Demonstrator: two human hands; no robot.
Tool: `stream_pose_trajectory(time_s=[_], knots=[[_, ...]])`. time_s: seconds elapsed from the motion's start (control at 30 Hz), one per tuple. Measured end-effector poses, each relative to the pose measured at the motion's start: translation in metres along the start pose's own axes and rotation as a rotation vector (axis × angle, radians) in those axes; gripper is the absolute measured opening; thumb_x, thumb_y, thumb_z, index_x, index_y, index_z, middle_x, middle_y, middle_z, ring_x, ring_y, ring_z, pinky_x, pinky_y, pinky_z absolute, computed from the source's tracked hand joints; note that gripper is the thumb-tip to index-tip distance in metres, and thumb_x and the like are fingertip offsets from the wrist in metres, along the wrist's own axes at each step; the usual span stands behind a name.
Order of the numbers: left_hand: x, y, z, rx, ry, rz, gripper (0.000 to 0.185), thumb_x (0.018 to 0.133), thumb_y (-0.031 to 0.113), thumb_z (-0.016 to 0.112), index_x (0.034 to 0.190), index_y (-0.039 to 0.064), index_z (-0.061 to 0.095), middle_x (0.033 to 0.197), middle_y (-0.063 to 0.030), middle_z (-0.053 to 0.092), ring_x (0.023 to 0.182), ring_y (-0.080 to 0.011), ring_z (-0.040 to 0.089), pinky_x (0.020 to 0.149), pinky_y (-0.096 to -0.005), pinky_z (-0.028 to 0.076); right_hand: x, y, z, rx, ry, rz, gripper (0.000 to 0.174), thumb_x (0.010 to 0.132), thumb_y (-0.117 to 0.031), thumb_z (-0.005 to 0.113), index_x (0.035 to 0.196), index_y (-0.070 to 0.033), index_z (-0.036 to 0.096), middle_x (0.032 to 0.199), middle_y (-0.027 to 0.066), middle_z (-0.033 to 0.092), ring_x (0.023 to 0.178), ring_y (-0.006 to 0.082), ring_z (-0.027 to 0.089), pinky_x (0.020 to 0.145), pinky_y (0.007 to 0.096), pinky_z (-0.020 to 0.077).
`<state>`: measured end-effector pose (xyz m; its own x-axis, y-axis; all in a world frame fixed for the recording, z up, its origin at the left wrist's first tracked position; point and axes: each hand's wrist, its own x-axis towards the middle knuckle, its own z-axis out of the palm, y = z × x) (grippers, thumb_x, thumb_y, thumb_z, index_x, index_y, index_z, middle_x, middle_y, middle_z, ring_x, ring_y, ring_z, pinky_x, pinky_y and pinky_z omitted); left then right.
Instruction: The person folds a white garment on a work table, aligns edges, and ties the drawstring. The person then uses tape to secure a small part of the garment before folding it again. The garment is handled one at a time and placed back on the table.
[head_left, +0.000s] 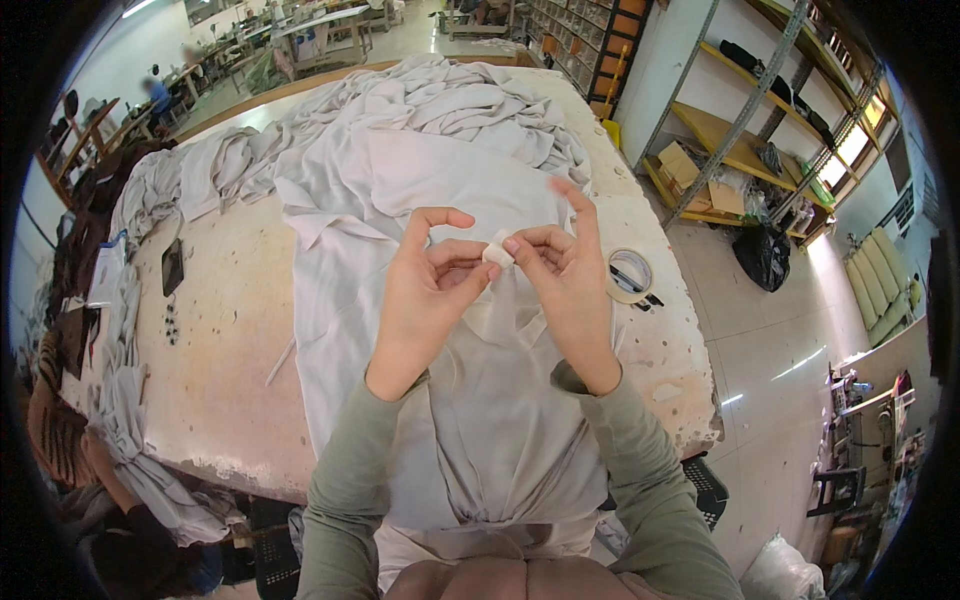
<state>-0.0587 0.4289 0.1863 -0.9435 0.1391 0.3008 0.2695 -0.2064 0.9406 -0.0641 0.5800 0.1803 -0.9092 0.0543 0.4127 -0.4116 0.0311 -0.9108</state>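
Note:
Between the fingertips of both hands is a small bunched, off-white piece (498, 253), which looks like part of the fabric. My left hand (433, 289) pinches it from the left with the index finger raised. From the right, my right hand (564, 274) pinches it between thumb and finger, other fingers lifted. Light grey fabric (450, 169) spreads under both hands and runs down over the lap. Just right of the right hand lies a roll of masking tape (630, 275), with dark pens (649, 302) at it.
Crumpled grey cloth (450, 94) is heaped along the table's far side. A phone (172, 267) lies on the worn tabletop (225, 337). At lower left, another person's arm (109, 469) is beside draped cloth. Metal shelving (739, 127) stands right, above a black bag (762, 256).

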Motion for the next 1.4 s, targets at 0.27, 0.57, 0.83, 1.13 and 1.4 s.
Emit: stream_pose_trajectory(time_s=[0.27,0.57,0.83,1.13,1.4], knots=[[-0.006,-0.004,0.01,0.39,0.151,0.204,0.047,0.082,-0.006,0.061,0.122,0.002,0.037,0.092,-0.0138,0.066,0.084,-0.021,0.067,0.074,-0.0291,0.054,0.009,0.003,-0.009,0.028,-0.243,0.126,0.017,0.087,-0.011,0.066,0.097,0.002,0.064,0.088,0.0048,0.066,0.082,0.0082,0.06,0.076,0.0225,0.0471],[-0.016,-0.015,0.024,0.801,0.279,0.444,0.043,0.085,-0.002,0.063,0.12,0.002,0.038,0.086,-0.0125,0.065,0.076,-0.0237,0.067,0.066,-0.0326,0.052,-0.008,0.005,0.007,-0.222,-0.012,-0.05,0.012,0.082,-0.007,0.068,0.091,0.001,0.067,0.082,0.0056,0.069,0.077,0.0104,0.06,0.075,0.0252,0.0473],[-0.011,-0.013,0.018,0.68,0.19,0.434,0.026,0.087,-0.001,0.06,0.11,0.001,0.051,0.096,-0.0168,0.061,0.086,-0.0299,0.063,0.07,-0.0348,0.05,-0.01,0.003,0.012,-0.725,0.245,-0.563,0.012,0.08,-0.008,0.069,0.09,-0.003,0.067,0.089,0.007,0.061,0.085,0.0187,0.056,0.078,0.0286,0.0442],[0.003,0.0,-0.011,0.112,-0.11,0.031,0.015,0.086,0.012,0.068,0.096,0.003,0.062,0.088,-0.0025,0.065,0.087,-0.0095,0.058,0.076,-0.0216,0.043,0.0,-0.018,-0.012,0.022,-0.212,0.043,0.015,0.088,-0.012,0.064,0.098,0.0,0.064,0.091,0.0019,0.062,0.085,0.0086,0.054,0.077,0.0241,0.0432],[-0.005,0.003,0.007,-0.055,-0.131,-0.058,0.016,0.089,0.014,0.066,0.096,0.0,0.061,0.086,0.0007,0.063,0.079,-0.005,0.054,0.073,-0.019,0.041,0.005,-0.022,-0.024,0.105,-0.126,0.079,0.02,0.088,-0.015,0.066,0.1,0.001,0.066,0.083,0.0009,0.063,0.07,0.006,0.053,0.064,0.0203,0.0433]])
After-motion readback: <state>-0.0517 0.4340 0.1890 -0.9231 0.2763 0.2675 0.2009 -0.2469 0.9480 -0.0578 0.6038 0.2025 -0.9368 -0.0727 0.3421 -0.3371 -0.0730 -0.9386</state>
